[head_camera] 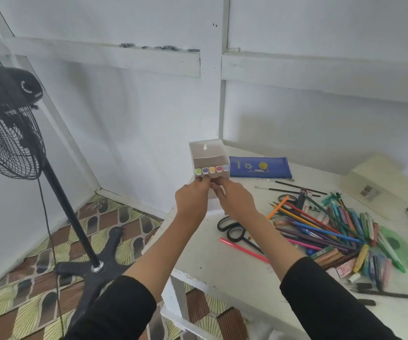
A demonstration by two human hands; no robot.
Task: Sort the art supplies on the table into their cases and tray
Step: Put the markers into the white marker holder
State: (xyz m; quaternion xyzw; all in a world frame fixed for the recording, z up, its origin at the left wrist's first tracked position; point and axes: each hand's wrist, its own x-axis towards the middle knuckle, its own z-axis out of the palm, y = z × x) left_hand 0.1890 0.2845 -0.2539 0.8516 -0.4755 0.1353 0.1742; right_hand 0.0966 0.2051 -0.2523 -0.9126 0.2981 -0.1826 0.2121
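Bright, even daylight with soft, faint shadows; wide-angle bending at the frame edges; mild overall softness, no strong glare.

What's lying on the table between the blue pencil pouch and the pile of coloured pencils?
Head view: two thin paintbrushes lie on the table between the blue pouch and the pencil pile, roughly side by side.

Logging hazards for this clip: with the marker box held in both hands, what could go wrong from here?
The left hand and right hand pinch the marker box by its lower end beside the table edge; a slip could drop it onto the floor. The right forearm passes over the scissors and might knock them.
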